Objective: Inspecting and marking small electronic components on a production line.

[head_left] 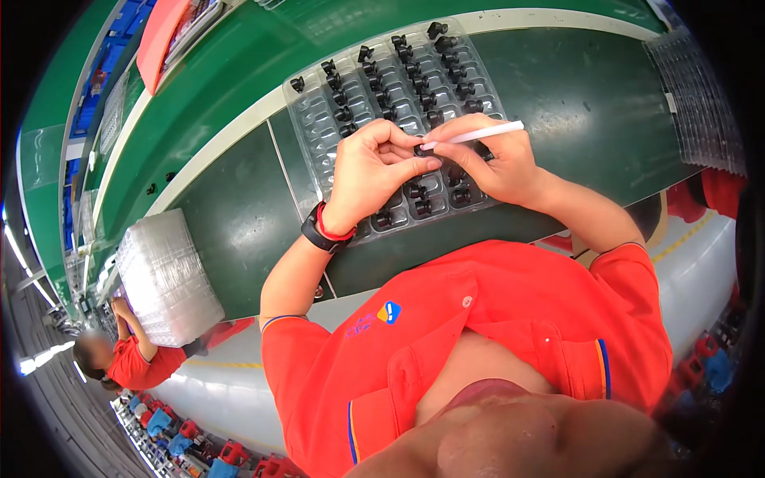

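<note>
My left hand [374, 167], with a black band on its wrist, is closed in a pinch over a clear plastic tray [317, 147]. Between its thumb and fingertips sits a small black part [423, 149], mostly hidden by the fingers. A slim white pen-like stick [498, 130] is gripped in my right hand [498, 163], its tip touching or very close to that part. Rows of similar small black parts [426, 102] lie in the tray's pockets under and beyond both hands; several pockets on the left side hold none.
The tray rests on a dark green worktop [574, 88]. Stacks of clear trays stand at the left [163, 279] and far right [693, 103]. Beyond runs a green belt [239, 68] with an orange-red bin [162, 40]. Another person [143, 362] works at the far left.
</note>
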`<state>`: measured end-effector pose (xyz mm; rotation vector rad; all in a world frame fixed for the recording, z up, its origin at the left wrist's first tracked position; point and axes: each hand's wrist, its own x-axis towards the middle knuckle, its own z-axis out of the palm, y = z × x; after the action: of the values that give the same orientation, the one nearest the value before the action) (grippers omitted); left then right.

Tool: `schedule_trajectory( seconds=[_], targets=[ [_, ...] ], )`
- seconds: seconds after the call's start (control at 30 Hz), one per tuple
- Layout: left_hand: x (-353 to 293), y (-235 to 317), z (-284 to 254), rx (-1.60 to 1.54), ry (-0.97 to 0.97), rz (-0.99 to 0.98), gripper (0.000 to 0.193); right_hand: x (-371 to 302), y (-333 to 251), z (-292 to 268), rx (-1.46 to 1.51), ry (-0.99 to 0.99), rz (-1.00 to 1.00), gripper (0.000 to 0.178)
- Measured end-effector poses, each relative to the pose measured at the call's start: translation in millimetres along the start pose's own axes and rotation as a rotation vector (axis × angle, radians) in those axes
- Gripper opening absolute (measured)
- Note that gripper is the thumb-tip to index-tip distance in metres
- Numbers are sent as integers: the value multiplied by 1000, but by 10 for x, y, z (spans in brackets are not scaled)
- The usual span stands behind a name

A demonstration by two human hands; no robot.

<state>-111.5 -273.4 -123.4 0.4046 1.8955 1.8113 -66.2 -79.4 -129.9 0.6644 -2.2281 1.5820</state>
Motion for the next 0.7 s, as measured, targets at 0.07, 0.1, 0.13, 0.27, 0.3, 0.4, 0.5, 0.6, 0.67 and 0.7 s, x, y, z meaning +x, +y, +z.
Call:
schedule_trajectory(
  seconds=[0.07,0.1,0.13,0.27,0.3,0.4,0.5,0.6,0.67,0.7],
  targets=[
    [-4,-10,-2,41,5,2,21,1,-13,6,-7,-18,16,9],
    [-4,-10,-2,37,9,2,21,2,-15,9,-7,-20,12,10],
    [-4,-4,-1,32,8,4,21,3,-18,11,-7,-22,7,10],
    [-13,25,-5,38,15,1,21,11,-24,27,2,-42,24,10],
    [-13,17,-7,34,19,2,21,7,-18,32,0,-39,29,10],
    [-4,-3,-16,57,25,13,20,2,-21,34,4,-37,56,10],
    [-8,-1,-20,181,-14,48,18,13,-21,29,-21,-38,56,10],
    [-3,-3,-5,174,-11,26,17,22,-14,33,-76,-40,10,11],
    [-2,18,34,121,50,51,18,14,9,47,-103,-37,-14,12],
    [3,15,37,121,44,54,18,1,35,62,-121,-14,-58,12]
  ],
)
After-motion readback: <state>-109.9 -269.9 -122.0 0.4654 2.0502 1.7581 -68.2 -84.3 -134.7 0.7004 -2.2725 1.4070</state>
